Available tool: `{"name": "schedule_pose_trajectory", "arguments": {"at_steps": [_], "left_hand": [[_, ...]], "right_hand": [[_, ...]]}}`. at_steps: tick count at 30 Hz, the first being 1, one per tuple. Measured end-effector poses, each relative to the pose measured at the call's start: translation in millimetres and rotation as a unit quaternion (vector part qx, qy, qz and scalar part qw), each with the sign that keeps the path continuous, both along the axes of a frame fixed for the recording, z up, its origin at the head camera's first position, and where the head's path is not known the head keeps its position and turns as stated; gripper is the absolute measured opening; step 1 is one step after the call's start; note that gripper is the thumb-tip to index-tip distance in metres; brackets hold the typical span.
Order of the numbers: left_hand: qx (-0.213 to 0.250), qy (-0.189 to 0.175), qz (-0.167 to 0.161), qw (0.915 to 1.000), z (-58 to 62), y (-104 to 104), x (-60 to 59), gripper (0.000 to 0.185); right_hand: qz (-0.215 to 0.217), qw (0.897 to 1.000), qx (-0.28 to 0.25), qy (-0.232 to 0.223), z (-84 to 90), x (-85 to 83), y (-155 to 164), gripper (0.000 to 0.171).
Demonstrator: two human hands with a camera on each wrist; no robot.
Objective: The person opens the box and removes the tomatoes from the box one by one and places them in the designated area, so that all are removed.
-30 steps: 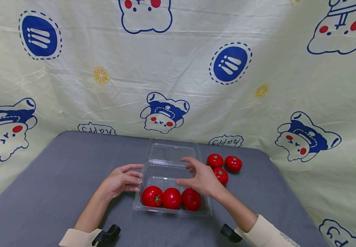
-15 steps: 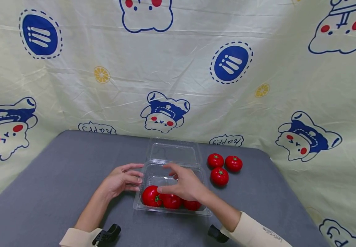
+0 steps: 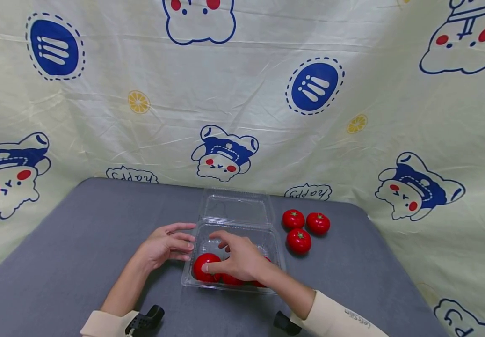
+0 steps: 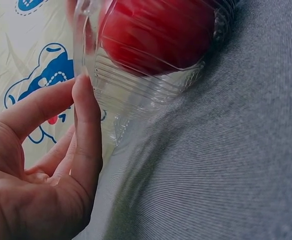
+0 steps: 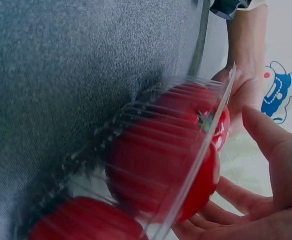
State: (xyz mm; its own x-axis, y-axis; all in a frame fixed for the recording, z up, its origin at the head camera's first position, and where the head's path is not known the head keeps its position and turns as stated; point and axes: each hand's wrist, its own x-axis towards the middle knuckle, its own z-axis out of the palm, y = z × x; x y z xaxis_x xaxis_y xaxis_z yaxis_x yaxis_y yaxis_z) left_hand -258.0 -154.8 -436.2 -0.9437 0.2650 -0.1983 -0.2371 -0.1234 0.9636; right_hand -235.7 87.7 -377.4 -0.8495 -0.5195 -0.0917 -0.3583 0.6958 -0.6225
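Three tomatoes [image 3: 208, 267] in clear clamshell tray [image 3: 277, 243], right hand [image 3: 239, 260] loosely spread above, left hand [image 3: 164, 245] relaxed-fingered against its side.

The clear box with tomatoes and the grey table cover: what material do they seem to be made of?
The clear box looks like thin, glossy transparent plastic: the tomatoes show through its ribbed wall. The grey table cover looks like matte woven fabric; the wrist views show a fine ribbed weave, though the exact fibre cannot be told.
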Motion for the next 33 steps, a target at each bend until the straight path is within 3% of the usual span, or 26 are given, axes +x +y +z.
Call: {"name": "schedule_pose_trajectory", "arguments": {"at_steps": [10, 33], "left_hand": [[-0.027, 0.005, 0.007, 0.9996, 4.4, 0.9, 0.6, 0.059], [-0.026, 0.001, 0.004, 0.9997, 8.7, 3.7, 3.4, 0.06]], "right_hand": [[0.02, 1.0, 0.008, 0.012, -4.8, 0.9, -3.0, 0.07], [0.026, 0.999, 0.022, 0.024, -12.3, 4.8, -4.8, 0.07]]}}
